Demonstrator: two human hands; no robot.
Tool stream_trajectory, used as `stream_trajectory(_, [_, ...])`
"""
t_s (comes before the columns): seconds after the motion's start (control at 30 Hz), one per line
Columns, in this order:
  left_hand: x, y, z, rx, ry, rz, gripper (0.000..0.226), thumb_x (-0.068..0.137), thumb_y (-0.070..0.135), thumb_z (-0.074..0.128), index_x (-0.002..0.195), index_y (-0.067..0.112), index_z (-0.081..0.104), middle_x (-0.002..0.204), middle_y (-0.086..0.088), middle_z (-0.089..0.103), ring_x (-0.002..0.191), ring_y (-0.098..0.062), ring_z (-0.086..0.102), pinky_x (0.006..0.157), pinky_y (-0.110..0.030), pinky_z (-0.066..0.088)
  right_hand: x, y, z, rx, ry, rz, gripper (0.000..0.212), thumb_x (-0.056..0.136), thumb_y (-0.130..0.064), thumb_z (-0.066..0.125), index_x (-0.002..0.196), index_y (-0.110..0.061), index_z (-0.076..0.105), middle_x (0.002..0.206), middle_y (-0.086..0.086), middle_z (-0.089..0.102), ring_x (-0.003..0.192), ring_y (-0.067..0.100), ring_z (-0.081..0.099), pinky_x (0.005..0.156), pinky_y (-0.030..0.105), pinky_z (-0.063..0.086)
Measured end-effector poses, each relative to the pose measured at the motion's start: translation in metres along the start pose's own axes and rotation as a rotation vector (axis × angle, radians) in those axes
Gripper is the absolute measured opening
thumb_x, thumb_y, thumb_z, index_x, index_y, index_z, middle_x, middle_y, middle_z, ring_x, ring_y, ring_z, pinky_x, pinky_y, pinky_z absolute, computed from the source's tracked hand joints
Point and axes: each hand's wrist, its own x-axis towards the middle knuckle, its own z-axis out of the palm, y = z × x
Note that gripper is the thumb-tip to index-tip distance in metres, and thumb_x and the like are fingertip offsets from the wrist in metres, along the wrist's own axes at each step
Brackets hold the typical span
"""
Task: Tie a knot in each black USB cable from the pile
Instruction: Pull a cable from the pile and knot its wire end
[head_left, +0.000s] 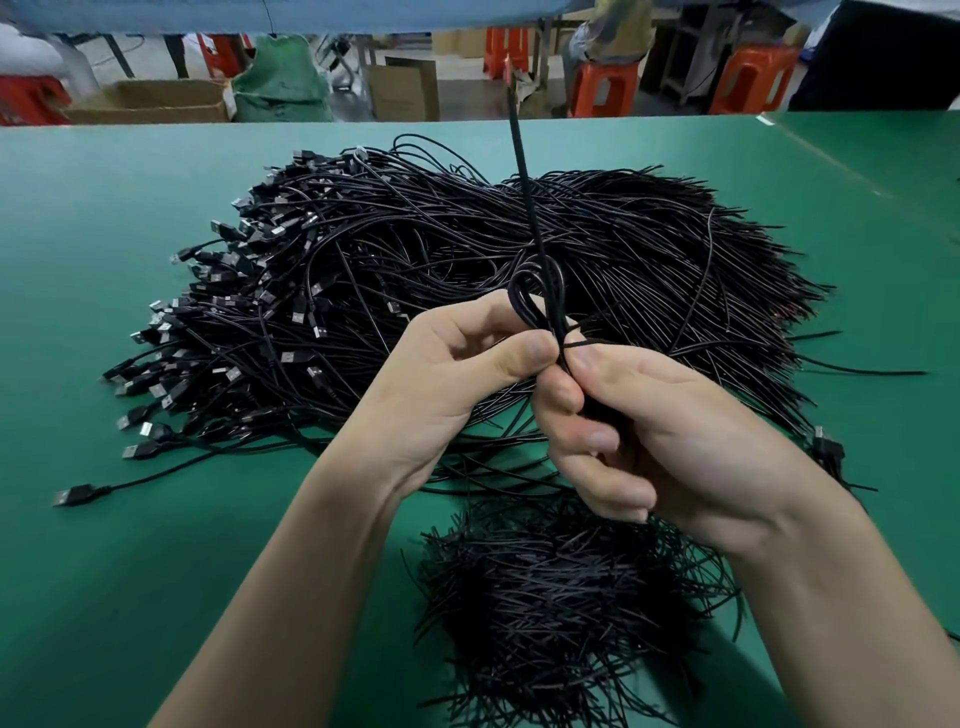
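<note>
A big pile of black USB cables (415, 270) lies across the green table (104, 218), plugs fanned to the left, bare ends to the right. Above it both hands hold one black cable (524, 176) whose free end sticks straight up. The cable forms a small loop (537, 291) just above my fingers. My left hand (457, 374) pinches the loop's base between thumb and forefinger. My right hand (639, 436) grips the cable right beside it, fingers curled around the strand.
A smaller heap of black cable ends (566, 613) lies near the table's front edge under my wrists. One USB plug (75, 494) lies apart at the left. Beyond the far edge stand cardboard boxes (156, 101), a green sack (283, 78) and orange stools (602, 88).
</note>
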Motion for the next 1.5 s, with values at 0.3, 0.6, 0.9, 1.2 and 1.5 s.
stream_trajectory(0.3, [-0.001, 0.001, 0.001, -0.001, -0.037, 0.03, 0.016, 0.093, 0.023, 0.068, 0.1, 0.029, 0.081, 0.093, 0.01, 0.073, 0.073, -0.001, 0.066, 0.075, -0.014, 0.052, 0.004, 0.003, -0.002, 0.062, 0.021, 0.049, 0.031, 0.099, -0.043, 0.051, 0.08, -0.02, 0.061, 0.06, -0.007, 0.032, 0.039, 0.002, 0.029, 0.039, 0.016, 0.027])
stream_trajectory(0.6, [0.002, -0.002, 0.011, 0.104, 0.108, 0.001, 0.017, 0.092, 0.037, 0.063, 0.096, 0.03, 0.079, 0.086, 0.001, 0.064, 0.069, -0.003, 0.056, 0.079, -0.026, 0.053, 0.005, 0.002, -0.003, 0.037, 0.087, -0.004, 0.03, 0.104, -0.035, 0.045, 0.097, -0.011, 0.061, 0.069, 0.0, 0.04, 0.053, 0.012, 0.035, 0.048, 0.023, 0.036])
stream_trajectory(0.9, [0.001, 0.004, 0.0, 0.205, 0.074, -0.027, 0.022, 0.101, 0.027, 0.06, 0.107, 0.019, 0.079, 0.111, -0.004, 0.075, 0.108, -0.013, 0.068, 0.096, -0.032, 0.053, 0.01, 0.01, 0.003, -1.027, 0.743, -0.701, 0.015, 0.096, -0.026, 0.069, 0.11, -0.025, 0.064, 0.104, -0.009, 0.064, 0.085, 0.016, 0.066, 0.064, 0.027, 0.053])
stream_trajectory(1.2, [-0.001, 0.01, -0.009, 0.277, -0.001, -0.153, 0.04, 0.093, 0.042, 0.063, 0.105, 0.005, 0.076, 0.104, -0.026, 0.068, 0.095, -0.031, 0.054, 0.099, -0.055, 0.043, 0.004, 0.005, -0.001, -1.233, 0.631, -0.849, 0.001, 0.095, -0.013, 0.074, 0.095, -0.012, 0.075, 0.09, -0.007, 0.071, 0.084, 0.011, 0.066, 0.067, 0.023, 0.051])
stream_trajectory(1.5, [-0.002, 0.012, -0.011, 0.357, 0.021, -0.182, 0.042, 0.096, 0.041, 0.061, 0.113, 0.005, 0.074, 0.114, -0.037, 0.063, 0.098, -0.026, 0.055, 0.101, -0.065, 0.043, 0.003, 0.002, 0.002, -1.124, 0.617, -0.792, 0.005, 0.093, -0.014, 0.076, 0.095, -0.018, 0.075, 0.089, -0.016, 0.07, 0.08, 0.012, 0.068, 0.068, 0.014, 0.047])
